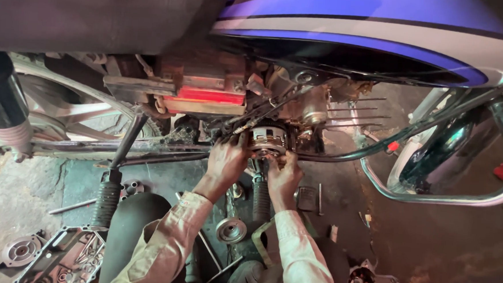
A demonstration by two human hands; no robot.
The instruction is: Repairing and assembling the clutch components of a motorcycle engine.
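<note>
Both hands are gripping the round metal clutch assembly (267, 140) on the motorcycle engine, below the blue fuel tank (355, 20): left hand (226, 162) clamping its left edge, right hand (284, 175) closing on its lower right.

Clutch assembly (267, 139) boxed in: red battery (205, 96) and blue tank (355, 26) above, black frame tube (165, 151) left, cables and crash guard (449, 195) right. Footpeg (261, 199) just below. Both hands (226, 160) crowd it from below; open floor (458, 255) lower right.
</note>
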